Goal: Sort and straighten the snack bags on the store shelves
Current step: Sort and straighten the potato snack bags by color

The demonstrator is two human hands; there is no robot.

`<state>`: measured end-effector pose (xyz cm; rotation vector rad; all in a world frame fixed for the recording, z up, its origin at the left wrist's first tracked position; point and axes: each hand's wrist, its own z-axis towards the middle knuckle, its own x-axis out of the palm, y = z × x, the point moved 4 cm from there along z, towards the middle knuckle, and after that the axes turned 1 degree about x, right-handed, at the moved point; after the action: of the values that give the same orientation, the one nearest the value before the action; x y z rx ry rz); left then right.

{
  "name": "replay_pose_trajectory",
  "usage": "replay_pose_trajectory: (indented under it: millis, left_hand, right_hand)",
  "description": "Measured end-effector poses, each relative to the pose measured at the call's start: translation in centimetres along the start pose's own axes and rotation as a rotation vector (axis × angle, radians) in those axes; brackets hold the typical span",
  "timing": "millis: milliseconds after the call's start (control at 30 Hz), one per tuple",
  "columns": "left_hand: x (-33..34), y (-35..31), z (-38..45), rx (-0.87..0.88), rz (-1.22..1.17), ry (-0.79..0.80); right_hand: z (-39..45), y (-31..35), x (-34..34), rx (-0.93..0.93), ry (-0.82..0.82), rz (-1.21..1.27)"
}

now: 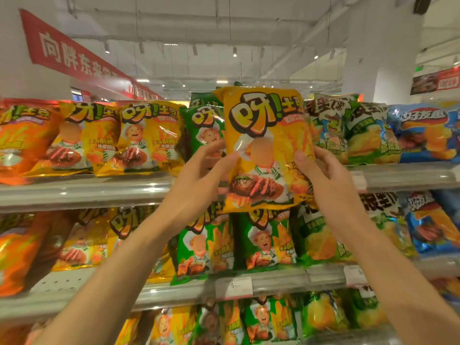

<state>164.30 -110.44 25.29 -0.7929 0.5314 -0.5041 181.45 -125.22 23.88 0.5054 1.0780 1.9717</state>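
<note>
A yellow snack bag (266,135) with a chef cartoon is held upright in front of the top shelf (99,190). My left hand (199,178) grips its left edge, thumb on the front. My right hand (326,175) grips its right edge the same way. Behind the held bag stand green bags (201,125) of the same brand. More yellow bags (146,138) stand in a row to the left on the top shelf.
Orange bags (22,138) fill the far left; green-white bags (368,133) and blue bags (428,133) sit to the right. The middle shelf (273,280) carries green, yellow and blue bags behind a price tag (234,287). A red banner (67,51) hangs overhead.
</note>
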Motion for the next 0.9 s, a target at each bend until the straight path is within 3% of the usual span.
replay_pose_trajectory:
  millis: [167, 333, 633, 900]
  left_hand:
    - [-2.0, 2.8, -4.2, -0.106, -0.027, -0.022]
    - [-5.1, 5.2, -7.2, -0.102, -0.052, -0.04]
    - [-12.5, 8.1, -10.3, -0.086, -0.099, 0.028]
    - [-23.9, 12.1, -14.8, -0.135, -0.1, 0.104]
  right_hand:
    - [-2.7, -2.8, 3.5, 0.023, 0.172, -0.032]
    - [-4.9, -3.7, 7.2, 0.058, 0.311, -0.022]
    - [-8.1, -3.1, 13.8, 0.135, 0.296, 0.017]
    - [-13.2, -2.1, 25.2, 0.184, 0.37, 0.022]
